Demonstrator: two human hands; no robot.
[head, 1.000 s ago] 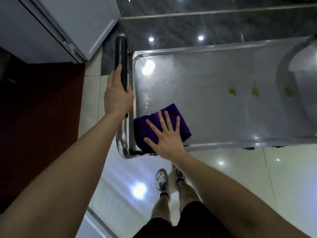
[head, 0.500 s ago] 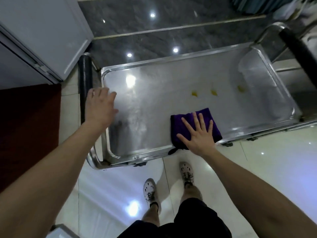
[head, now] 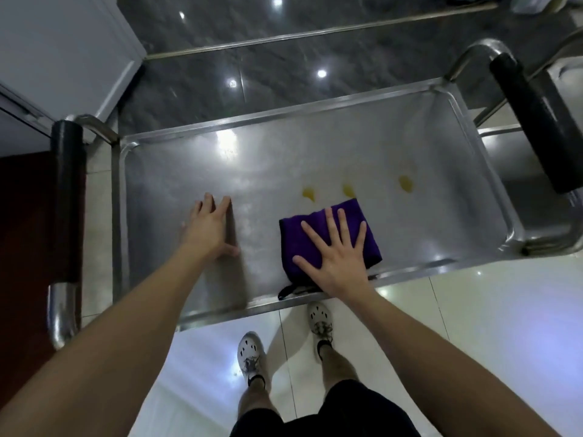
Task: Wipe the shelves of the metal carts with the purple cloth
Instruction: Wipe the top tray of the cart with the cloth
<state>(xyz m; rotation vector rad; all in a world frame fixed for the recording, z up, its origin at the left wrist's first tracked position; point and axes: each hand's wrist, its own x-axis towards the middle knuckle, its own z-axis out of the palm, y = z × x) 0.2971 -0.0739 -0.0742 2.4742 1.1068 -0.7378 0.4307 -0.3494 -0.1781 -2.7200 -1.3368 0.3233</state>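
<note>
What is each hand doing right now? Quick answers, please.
Left hand: open, fingers straight, holding nothing.
Right hand: open, pressing flat on the purple cloth.

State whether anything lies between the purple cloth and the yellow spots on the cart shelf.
Nothing visible does. The purple cloth, under the right hand, sits just short of the yellow spots, bare shelf between.

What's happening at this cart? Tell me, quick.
A person is wiping the metal cart's shelf. The right hand presses the folded purple cloth flat near the front rim; the left hand is open, on or just above bare metal beside it. Three yellow spots lie just beyond the cloth, not yet wiped.
</note>
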